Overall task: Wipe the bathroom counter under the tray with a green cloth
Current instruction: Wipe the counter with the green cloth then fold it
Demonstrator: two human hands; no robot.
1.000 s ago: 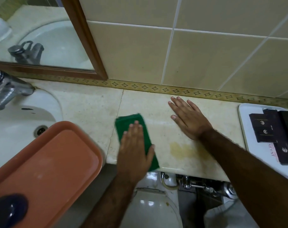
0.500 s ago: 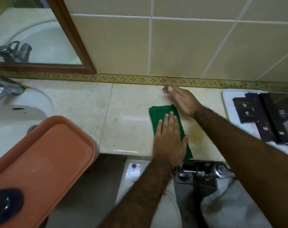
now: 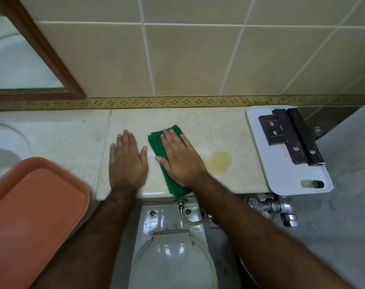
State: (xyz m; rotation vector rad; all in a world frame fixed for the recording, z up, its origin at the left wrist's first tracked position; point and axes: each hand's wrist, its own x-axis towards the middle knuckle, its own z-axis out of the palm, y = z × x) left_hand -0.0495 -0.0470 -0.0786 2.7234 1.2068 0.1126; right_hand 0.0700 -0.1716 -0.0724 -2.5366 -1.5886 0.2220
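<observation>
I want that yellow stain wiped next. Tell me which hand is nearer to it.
Right. The right hand lies flat on the green cloth, just left of the yellow stain. The left hand rests bare on the counter, beyond the cloth, farther left.

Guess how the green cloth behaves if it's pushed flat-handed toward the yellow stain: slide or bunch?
The green cloth looks soft and folded, so probably floppy; its end droops over the counter edge. Under the flat right hand it should likely slide on the glossy stone. Uncovered parts may bunch or unfold. It seems light.
</observation>
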